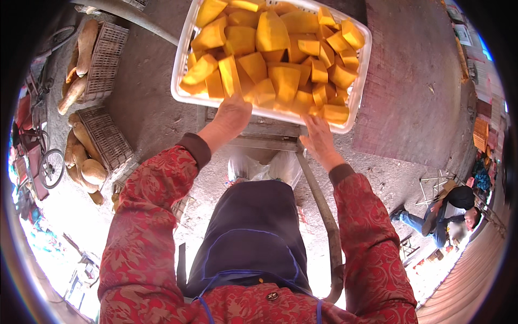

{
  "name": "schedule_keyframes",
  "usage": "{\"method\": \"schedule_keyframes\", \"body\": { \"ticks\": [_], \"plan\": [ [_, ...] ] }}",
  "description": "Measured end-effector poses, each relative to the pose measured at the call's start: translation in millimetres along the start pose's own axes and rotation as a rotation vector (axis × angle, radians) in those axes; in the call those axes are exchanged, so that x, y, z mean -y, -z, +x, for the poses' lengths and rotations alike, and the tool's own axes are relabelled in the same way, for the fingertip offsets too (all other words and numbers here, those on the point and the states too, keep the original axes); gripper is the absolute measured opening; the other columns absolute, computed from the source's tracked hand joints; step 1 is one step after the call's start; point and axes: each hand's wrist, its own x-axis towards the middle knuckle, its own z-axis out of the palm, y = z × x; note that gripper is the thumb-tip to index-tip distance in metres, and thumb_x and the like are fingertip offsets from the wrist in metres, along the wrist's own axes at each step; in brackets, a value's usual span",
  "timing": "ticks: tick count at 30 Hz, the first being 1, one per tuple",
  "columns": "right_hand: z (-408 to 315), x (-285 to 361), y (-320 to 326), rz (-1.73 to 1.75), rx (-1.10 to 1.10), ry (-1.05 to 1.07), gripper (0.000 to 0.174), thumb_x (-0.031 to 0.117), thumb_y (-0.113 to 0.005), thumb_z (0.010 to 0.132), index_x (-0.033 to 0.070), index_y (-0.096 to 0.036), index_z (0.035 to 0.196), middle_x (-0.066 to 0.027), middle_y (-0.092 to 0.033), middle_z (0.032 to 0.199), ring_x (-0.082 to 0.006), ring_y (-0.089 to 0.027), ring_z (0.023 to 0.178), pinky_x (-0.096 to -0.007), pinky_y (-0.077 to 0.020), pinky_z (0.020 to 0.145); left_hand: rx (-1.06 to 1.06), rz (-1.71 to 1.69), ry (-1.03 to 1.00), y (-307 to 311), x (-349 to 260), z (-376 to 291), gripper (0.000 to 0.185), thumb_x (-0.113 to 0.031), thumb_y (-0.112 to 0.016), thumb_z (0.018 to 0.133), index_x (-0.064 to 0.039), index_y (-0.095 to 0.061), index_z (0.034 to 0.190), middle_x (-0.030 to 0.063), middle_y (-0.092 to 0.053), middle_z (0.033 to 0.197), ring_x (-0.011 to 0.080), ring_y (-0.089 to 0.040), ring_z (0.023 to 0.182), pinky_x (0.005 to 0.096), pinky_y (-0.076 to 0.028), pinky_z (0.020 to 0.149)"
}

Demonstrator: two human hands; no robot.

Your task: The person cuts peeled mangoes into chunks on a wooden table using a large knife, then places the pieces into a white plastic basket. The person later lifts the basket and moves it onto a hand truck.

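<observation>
A white plastic crate [175,77] heaped with cut chunks of orange pumpkin [272,34] lies ahead of me, tilted a little in the view. My left hand [232,114] is at its near rim, left of the middle, fingers curled against an upright pumpkin slice; whether it grips the slice or the rim is unclear. Farther right, my right hand [318,135] rests on the same rim with fingertips over the edge beside the chunks. Its thumb is spread, and its hold is hard to make out. Under the crate a wooden frame [263,135] shows.
Wicker baskets [106,137] stand at the left with whole long squashes [86,46] beside them. A curved pole [319,194] runs past my right side. A dark reddish mat [408,81] covers ground at right. A seated person [441,218] is at far right; a bicycle [52,168] stands far left.
</observation>
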Motion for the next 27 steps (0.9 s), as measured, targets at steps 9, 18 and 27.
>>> {"method": "schedule_keyframes", "body": {
  "ticks": [9, 18, 27],
  "plan": [
    [27, -86, 40, 0.04, -0.614, -0.595, 0.04, 0.028, -0.061, 0.077, 0.001, -0.051, 0.105, -0.0169, -0.056, 0.098, -0.0321, -0.052, 0.092, -0.0374, -0.04, 0.079, -0.197, -0.176, 1.071, 0, 168, 5, 0.056, -0.038, -0.06, 0.074, -0.006, -0.042, 0.116, 0.0169, -0.053, 0.108, 0.0365, -0.05, 0.1, 0.0429, -0.039, 0.085],
    [22, -98, 25, 0.537, -0.487, -0.871, 0.037, 0.027, -0.059, 0.078, -0.002, -0.052, 0.099, -0.0146, -0.058, 0.087, -0.0224, -0.053, 0.078, -0.0328, -0.0413, 0.071, -0.034, -0.315, 1.069, -28, 196, -7, 0.046, -0.045, -0.055, 0.073, -0.004, -0.057, 0.095, 0.0194, -0.06, 0.095, 0.0364, -0.055, 0.093, 0.0426, -0.043, 0.078],
    [2, -121, 9, 0.665, -0.504, -0.909, 0.023, 0.013, -0.059, 0.072, -0.002, -0.057, 0.09, -0.0082, -0.059, 0.074, -0.0163, -0.051, 0.068, -0.0319, -0.0406, 0.062, -0.113, -0.54, 0.976, -32, 181, -37, 0.038, -0.037, -0.055, 0.076, -0.001, -0.057, 0.089, 0.0219, -0.06, 0.085, 0.0381, -0.056, 0.086, 0.0433, -0.044, 0.072]
  ]
}}
